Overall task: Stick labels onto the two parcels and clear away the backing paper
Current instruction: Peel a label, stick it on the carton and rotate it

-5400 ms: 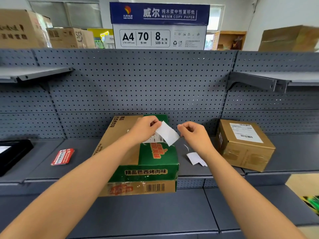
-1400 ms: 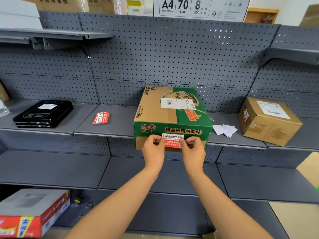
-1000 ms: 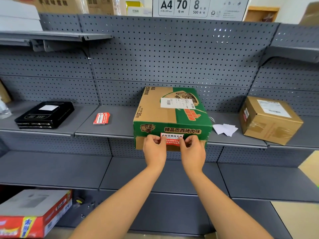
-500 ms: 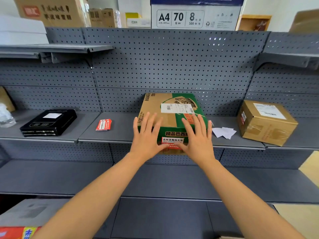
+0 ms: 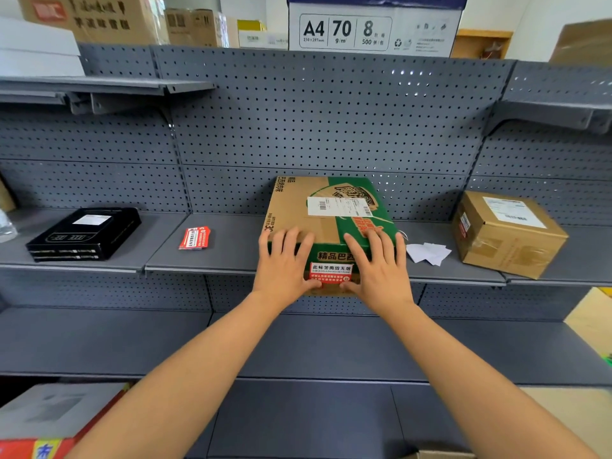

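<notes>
The green-and-tan parcel (image 5: 331,223) sits at the front of the grey shelf (image 5: 231,250), a white barcode label (image 5: 337,207) on top and a red label (image 5: 331,272) reading 此标签撕毁无效 on its front face. The left hand (image 5: 284,265) and right hand (image 5: 379,268) lie flat over its front edge, fingers (image 5: 381,251) straight and spread, thumbs touching the red label's ends. White backing paper (image 5: 429,252) lies between it and the brown parcel (image 5: 506,236)

The left hand (image 5: 284,266) and right hand (image 5: 381,271) hide part of the green box's (image 5: 293,207) front lettering
</notes>
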`<state>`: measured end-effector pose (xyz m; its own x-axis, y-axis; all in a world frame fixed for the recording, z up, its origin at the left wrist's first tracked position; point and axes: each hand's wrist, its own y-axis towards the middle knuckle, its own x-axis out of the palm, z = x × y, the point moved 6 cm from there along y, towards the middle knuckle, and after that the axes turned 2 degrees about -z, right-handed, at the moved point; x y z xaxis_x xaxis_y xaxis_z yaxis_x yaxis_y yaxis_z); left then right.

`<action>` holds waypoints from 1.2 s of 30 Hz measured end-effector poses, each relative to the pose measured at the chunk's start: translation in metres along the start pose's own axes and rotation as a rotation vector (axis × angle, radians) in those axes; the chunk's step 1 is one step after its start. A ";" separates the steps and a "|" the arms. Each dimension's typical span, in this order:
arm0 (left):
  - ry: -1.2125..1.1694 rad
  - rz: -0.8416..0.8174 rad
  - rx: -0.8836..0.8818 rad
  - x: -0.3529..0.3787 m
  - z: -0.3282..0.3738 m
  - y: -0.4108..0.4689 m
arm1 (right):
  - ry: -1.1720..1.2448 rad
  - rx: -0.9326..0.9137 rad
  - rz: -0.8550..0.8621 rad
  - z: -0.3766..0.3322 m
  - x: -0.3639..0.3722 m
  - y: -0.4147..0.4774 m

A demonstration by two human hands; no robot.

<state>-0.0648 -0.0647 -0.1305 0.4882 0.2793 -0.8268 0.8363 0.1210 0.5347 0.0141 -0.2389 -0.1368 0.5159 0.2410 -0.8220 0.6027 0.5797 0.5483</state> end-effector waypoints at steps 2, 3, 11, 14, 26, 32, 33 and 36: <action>-0.001 0.010 0.003 -0.001 0.000 0.000 | -0.011 0.001 -0.001 0.000 0.000 0.000; 0.001 0.012 0.001 0.000 0.000 0.000 | -0.013 0.007 -0.002 -0.001 0.000 0.000; 0.063 0.021 -0.034 -0.003 0.010 0.001 | -0.026 0.086 -0.004 -0.011 0.000 0.004; 0.067 0.020 -0.016 -0.002 0.007 0.002 | -0.031 0.071 -0.003 -0.008 0.000 0.004; -0.040 0.073 0.048 -0.012 -0.011 0.010 | 0.045 0.055 0.067 0.007 -0.012 0.009; -0.039 0.091 -0.008 -0.014 -0.007 0.015 | 0.044 0.085 0.083 0.004 -0.014 0.013; -0.042 0.096 0.004 -0.013 -0.008 0.015 | 0.044 0.077 0.085 0.006 -0.014 0.013; -0.067 0.097 0.044 -0.012 -0.012 0.014 | 0.058 0.060 0.090 0.010 -0.014 0.012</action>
<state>-0.0622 -0.0550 -0.1115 0.5814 0.2232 -0.7824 0.7939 0.0546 0.6056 0.0200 -0.2426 -0.1169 0.5347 0.3361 -0.7753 0.5913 0.5067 0.6274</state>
